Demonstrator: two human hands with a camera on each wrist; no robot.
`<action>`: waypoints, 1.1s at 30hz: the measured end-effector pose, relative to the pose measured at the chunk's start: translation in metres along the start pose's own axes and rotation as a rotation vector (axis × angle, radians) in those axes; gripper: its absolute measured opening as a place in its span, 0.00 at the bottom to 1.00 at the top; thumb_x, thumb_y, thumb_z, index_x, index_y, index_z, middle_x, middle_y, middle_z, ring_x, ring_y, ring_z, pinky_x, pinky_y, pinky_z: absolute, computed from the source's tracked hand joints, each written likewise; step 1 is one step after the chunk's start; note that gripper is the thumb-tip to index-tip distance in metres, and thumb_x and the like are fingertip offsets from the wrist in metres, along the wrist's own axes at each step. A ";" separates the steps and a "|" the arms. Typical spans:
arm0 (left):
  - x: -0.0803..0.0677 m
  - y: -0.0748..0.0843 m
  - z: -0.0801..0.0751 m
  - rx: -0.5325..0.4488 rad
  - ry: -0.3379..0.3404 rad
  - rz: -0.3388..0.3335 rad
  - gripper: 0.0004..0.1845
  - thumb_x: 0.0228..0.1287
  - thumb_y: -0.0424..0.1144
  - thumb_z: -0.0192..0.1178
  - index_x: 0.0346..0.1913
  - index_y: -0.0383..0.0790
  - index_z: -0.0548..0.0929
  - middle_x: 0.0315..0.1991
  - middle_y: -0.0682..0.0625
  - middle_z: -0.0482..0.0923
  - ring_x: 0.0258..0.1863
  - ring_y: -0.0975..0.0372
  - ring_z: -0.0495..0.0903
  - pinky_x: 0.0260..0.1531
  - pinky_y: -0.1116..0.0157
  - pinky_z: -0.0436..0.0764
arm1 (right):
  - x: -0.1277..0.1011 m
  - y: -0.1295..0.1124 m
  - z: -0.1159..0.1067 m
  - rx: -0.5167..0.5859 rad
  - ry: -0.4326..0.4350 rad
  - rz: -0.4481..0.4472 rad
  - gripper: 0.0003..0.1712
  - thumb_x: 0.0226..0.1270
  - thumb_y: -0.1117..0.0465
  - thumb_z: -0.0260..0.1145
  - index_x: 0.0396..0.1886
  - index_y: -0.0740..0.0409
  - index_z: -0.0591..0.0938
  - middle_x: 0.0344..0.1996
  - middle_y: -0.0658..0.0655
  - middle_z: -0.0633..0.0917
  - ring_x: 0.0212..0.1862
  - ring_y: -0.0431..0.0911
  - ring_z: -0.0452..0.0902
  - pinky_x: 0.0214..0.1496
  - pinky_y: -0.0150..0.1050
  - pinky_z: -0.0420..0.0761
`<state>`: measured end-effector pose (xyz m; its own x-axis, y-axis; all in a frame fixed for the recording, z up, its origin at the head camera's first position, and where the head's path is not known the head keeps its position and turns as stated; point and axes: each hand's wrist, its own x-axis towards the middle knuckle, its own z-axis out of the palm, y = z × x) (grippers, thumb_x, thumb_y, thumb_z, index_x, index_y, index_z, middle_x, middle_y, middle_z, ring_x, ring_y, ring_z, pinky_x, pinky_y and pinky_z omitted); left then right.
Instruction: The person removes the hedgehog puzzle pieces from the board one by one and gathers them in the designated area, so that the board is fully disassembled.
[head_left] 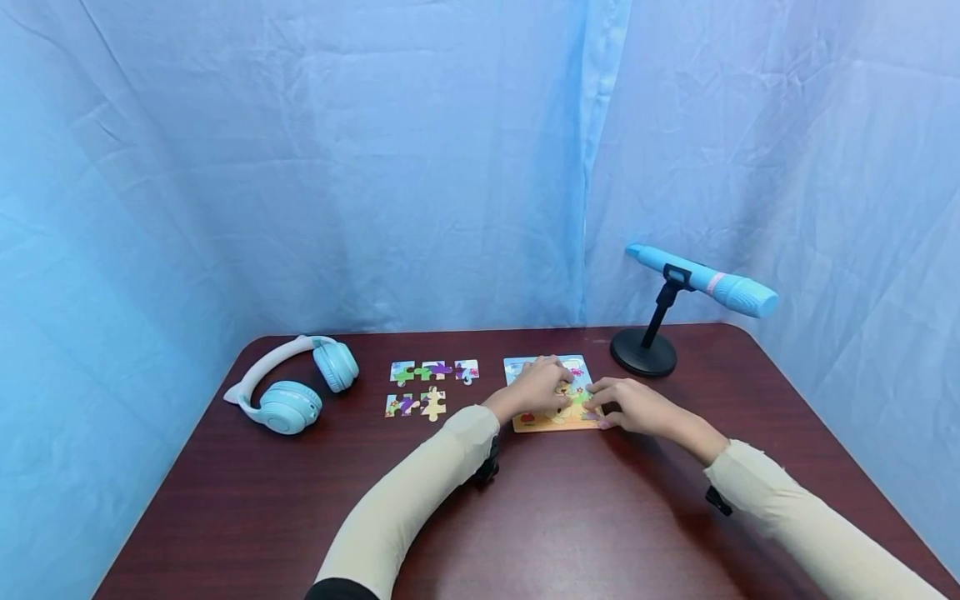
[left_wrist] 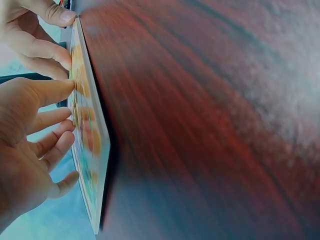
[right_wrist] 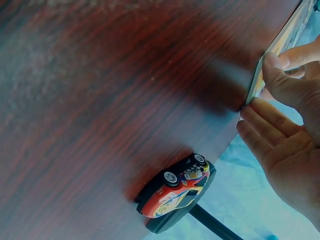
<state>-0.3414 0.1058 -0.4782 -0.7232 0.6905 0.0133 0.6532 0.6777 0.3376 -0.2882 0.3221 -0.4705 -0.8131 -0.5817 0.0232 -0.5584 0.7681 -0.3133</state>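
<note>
A jigsaw puzzle board [head_left: 551,423] with a bright cartoon picture lies flat on the table. My left hand [head_left: 537,386] is over its face, fingers spread and loosely bent, with fingertips touching the picture; in the left wrist view, no piece shows between that hand's [left_wrist: 30,135] fingers. At the board's right side, my right hand [head_left: 637,407] holds the near right corner. The right wrist view shows the right thumb [right_wrist: 274,67] on the edge and other fingers against the side. Both hands partly cover the picture. Left of the board lie several loose puzzle pieces [head_left: 432,404] in two rows.
Blue and white headphones [head_left: 288,404] lie at the table's left. A light blue microphone [head_left: 708,279] sits on a black stand [head_left: 643,354] at the back right. In the right wrist view, a red toy car [right_wrist: 175,187] is by a black base. Blue curtains [head_left: 420,167] surround the table.
</note>
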 end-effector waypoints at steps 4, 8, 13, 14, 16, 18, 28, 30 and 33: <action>0.001 0.000 0.000 -0.005 -0.008 -0.005 0.22 0.72 0.46 0.63 0.65 0.46 0.82 0.62 0.50 0.78 0.62 0.57 0.72 0.58 0.56 0.73 | 0.001 0.000 0.001 0.003 0.004 0.004 0.18 0.61 0.65 0.75 0.52 0.54 0.90 0.58 0.65 0.84 0.60 0.60 0.81 0.59 0.56 0.81; 0.002 0.000 0.000 -0.013 -0.016 -0.015 0.22 0.72 0.46 0.62 0.66 0.45 0.81 0.62 0.49 0.78 0.61 0.58 0.72 0.58 0.57 0.72 | 0.001 0.002 0.002 0.001 0.002 0.004 0.18 0.61 0.65 0.75 0.52 0.54 0.90 0.58 0.64 0.84 0.60 0.60 0.81 0.59 0.56 0.81; 0.002 0.002 0.000 -0.027 -0.025 -0.024 0.24 0.72 0.46 0.63 0.67 0.44 0.80 0.63 0.48 0.77 0.57 0.57 0.71 0.51 0.62 0.70 | -0.001 0.002 0.002 0.004 0.001 0.010 0.18 0.61 0.65 0.75 0.52 0.53 0.90 0.59 0.64 0.84 0.61 0.60 0.81 0.60 0.56 0.81; 0.002 0.002 0.000 -0.028 -0.026 -0.025 0.24 0.72 0.46 0.63 0.67 0.45 0.80 0.63 0.48 0.77 0.56 0.58 0.70 0.50 0.63 0.69 | -0.001 0.002 0.002 0.001 0.004 0.006 0.18 0.61 0.65 0.75 0.52 0.53 0.90 0.59 0.64 0.84 0.61 0.60 0.80 0.60 0.56 0.81; 0.002 0.003 -0.001 -0.037 -0.028 -0.030 0.24 0.72 0.46 0.63 0.67 0.45 0.80 0.62 0.48 0.77 0.54 0.58 0.69 0.47 0.64 0.67 | -0.001 0.003 0.003 -0.002 0.009 0.001 0.18 0.61 0.65 0.75 0.52 0.53 0.90 0.59 0.65 0.84 0.61 0.60 0.80 0.59 0.56 0.81; 0.002 0.003 -0.001 -0.044 -0.028 -0.033 0.23 0.71 0.46 0.64 0.66 0.45 0.81 0.61 0.48 0.77 0.52 0.58 0.69 0.45 0.65 0.66 | -0.001 0.003 0.003 0.000 0.010 0.004 0.18 0.61 0.65 0.75 0.53 0.54 0.90 0.59 0.64 0.83 0.61 0.60 0.80 0.60 0.56 0.81; 0.005 -0.002 -0.001 -0.081 -0.027 -0.023 0.22 0.71 0.46 0.64 0.65 0.45 0.81 0.57 0.49 0.77 0.50 0.60 0.69 0.48 0.64 0.67 | -0.002 0.003 0.003 -0.001 0.020 0.017 0.18 0.61 0.65 0.75 0.53 0.54 0.90 0.59 0.64 0.82 0.60 0.58 0.80 0.58 0.53 0.82; 0.005 -0.003 -0.001 -0.092 -0.020 -0.011 0.22 0.70 0.46 0.65 0.65 0.45 0.81 0.56 0.49 0.78 0.50 0.60 0.70 0.48 0.64 0.68 | -0.002 0.002 0.003 -0.003 0.021 0.019 0.19 0.61 0.65 0.75 0.53 0.54 0.90 0.60 0.65 0.82 0.60 0.58 0.80 0.58 0.53 0.82; 0.004 -0.006 -0.001 -0.118 0.002 0.013 0.23 0.69 0.45 0.66 0.65 0.43 0.82 0.55 0.48 0.80 0.50 0.60 0.72 0.47 0.64 0.70 | -0.001 0.002 0.004 0.004 0.016 0.029 0.19 0.62 0.64 0.75 0.54 0.53 0.90 0.60 0.64 0.82 0.60 0.58 0.79 0.59 0.53 0.82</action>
<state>-0.3482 0.1042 -0.4795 -0.7154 0.6984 0.0201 0.6317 0.6342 0.4458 -0.2877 0.3233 -0.4751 -0.8312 -0.5552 0.0289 -0.5343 0.7833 -0.3178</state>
